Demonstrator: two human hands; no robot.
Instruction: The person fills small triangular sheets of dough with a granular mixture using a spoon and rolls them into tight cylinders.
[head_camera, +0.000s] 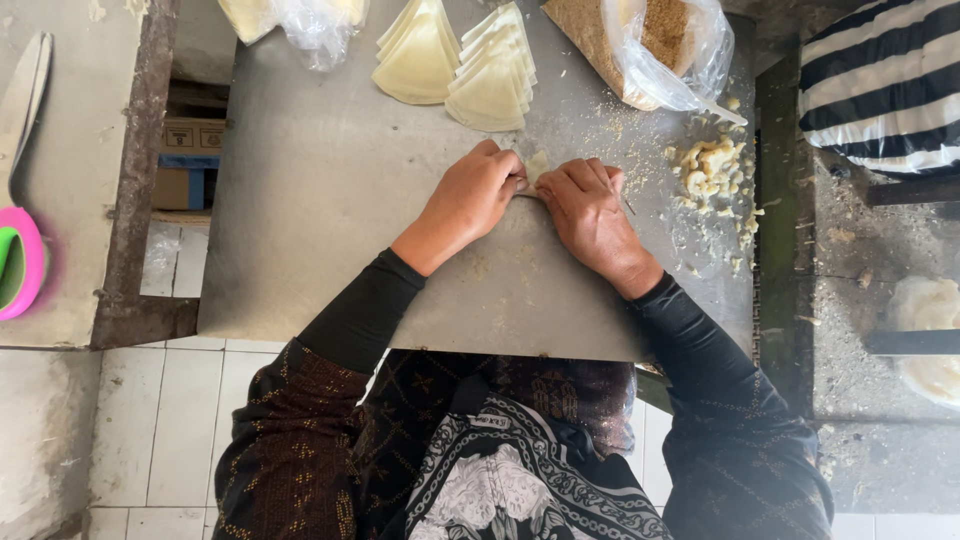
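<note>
While both my hands meet at the middle of the steel table (330, 200), my left hand (470, 200) and right hand (588, 210) pinch one small pale dough piece (538, 165) between curled fingertips, pressing it flat. Two fanned stacks of folded wrappers (455, 60) wait beyond, crumbly filling (712, 170) at right.

One head-worn camera looks steeply down from just above the person, close over a metal counter (330, 200), with lap and tiled floor (160, 420) below.

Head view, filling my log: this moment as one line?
left hand and right hand: pinching pale dough piece | folded wrappers behind | filling right
</note>
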